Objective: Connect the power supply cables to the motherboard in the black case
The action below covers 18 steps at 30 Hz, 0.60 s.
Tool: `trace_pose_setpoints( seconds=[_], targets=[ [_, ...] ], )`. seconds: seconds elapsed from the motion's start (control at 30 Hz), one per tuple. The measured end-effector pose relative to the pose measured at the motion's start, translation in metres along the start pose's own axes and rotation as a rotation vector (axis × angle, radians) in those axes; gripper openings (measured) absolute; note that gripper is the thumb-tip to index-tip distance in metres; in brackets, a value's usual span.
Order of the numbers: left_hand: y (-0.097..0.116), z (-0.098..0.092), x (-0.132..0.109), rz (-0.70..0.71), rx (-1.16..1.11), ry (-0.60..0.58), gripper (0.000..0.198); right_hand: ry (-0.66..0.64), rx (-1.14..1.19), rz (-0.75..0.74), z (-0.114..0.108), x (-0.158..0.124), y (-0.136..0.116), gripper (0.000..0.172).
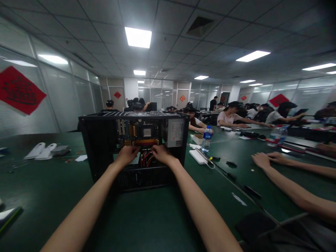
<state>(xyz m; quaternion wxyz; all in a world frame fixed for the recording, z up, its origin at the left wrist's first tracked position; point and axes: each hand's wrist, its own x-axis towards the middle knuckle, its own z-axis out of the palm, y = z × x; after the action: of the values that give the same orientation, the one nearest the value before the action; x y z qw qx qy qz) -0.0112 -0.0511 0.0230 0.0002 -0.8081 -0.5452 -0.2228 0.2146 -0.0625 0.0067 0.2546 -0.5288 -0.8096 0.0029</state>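
An open black computer case (88, 150) stands on the green table in front of me, its inside facing my way. Within it, a motherboard (140, 131) sits beside a silver power supply (175, 133). Both my hands reach into the case, just below the board's red and yellow memory slots (147, 142). My left hand (127, 155) has its fingers bent at the left end of the slots. At the right end, my right hand (164, 154) also curls its fingers. What lies under the fingertips is hidden. Red, yellow and black cables (146, 159) hang between the hands.
Right of the case are a water bottle (207, 138), a white power bank (198, 157) and a cable (231, 176). A neighbour's hands (262, 160) rest on the table at right. White slippers (43, 151) and a grey block (60, 150) lie at left.
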Motion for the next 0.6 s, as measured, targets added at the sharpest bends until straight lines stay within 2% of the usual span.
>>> trace_pose_setpoints(
  seconds=[0.1,0.17,0.23,0.3,0.33,0.4,0.5,0.6],
  targets=[
    [-0.012,-0.017,-0.020,0.035,0.038,-0.017,0.043,0.028,0.020,0.009,-0.007,-0.016,0.000,0.024],
    [-0.020,-0.028,-0.040,0.026,0.050,-0.074,0.049,0.046,-0.010,0.037,-0.011,-0.033,-0.002,0.027],
    [-0.026,-0.034,-0.063,0.019,0.058,-0.117,0.057,0.045,-0.094,0.078,-0.012,-0.054,-0.006,0.040],
    [-0.028,-0.030,-0.087,0.041,0.133,-0.097,0.058,0.028,-0.210,0.108,-0.010,-0.075,-0.010,0.055],
    [-0.028,-0.026,-0.098,0.092,0.182,-0.065,0.057,0.024,-0.261,0.104,-0.008,-0.084,-0.012,0.058],
    [-0.027,-0.013,-0.115,0.191,0.289,0.100,0.052,0.052,-0.324,0.075,-0.002,-0.096,-0.014,0.058],
    [-0.025,0.005,-0.127,0.215,0.403,0.347,0.049,0.117,-0.343,0.048,0.006,-0.102,-0.014,0.053],
    [-0.026,0.012,-0.128,0.210,0.406,0.434,0.045,0.179,-0.302,-0.018,0.011,-0.105,-0.007,0.045]
  ],
)
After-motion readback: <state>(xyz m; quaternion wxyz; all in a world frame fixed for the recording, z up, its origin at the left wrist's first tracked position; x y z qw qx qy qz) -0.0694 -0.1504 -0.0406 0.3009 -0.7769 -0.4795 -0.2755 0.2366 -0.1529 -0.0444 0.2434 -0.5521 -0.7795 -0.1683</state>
